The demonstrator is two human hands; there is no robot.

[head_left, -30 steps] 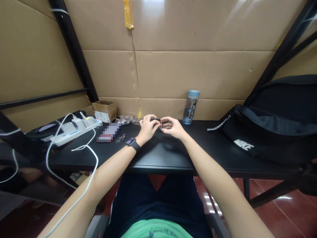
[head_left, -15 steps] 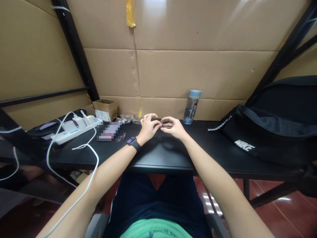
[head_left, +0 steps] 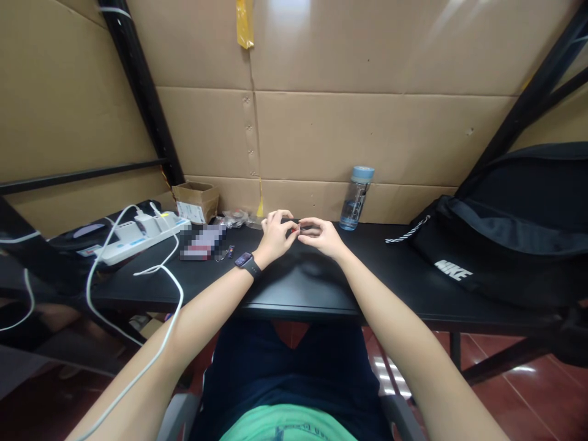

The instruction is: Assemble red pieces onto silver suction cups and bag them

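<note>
My left hand (head_left: 275, 236) and my right hand (head_left: 324, 237) meet above the middle of the black desk (head_left: 298, 288). Between their fingertips is a small, thin object (head_left: 299, 229) with a pale edge and a bit of red; it is too small to name. Thumb and fingers of each hand pinch toward it, the left from its left side and the right from its right side. A dark smartwatch (head_left: 247, 263) is strapped round my left wrist. Fingers partly hide the object.
A water bottle (head_left: 356, 199) stands behind my right hand. At the right lies a black backpack (head_left: 500, 245). A power strip (head_left: 142, 240) with white cables, an open cardboard box (head_left: 197, 202), clear plastic packets (head_left: 234, 218) and a small keyring-like item (head_left: 225, 253) are at the left.
The small object between my fingertips has turned slightly and shows more red. Both hands stay almost in place, and the view has shifted a little.
</note>
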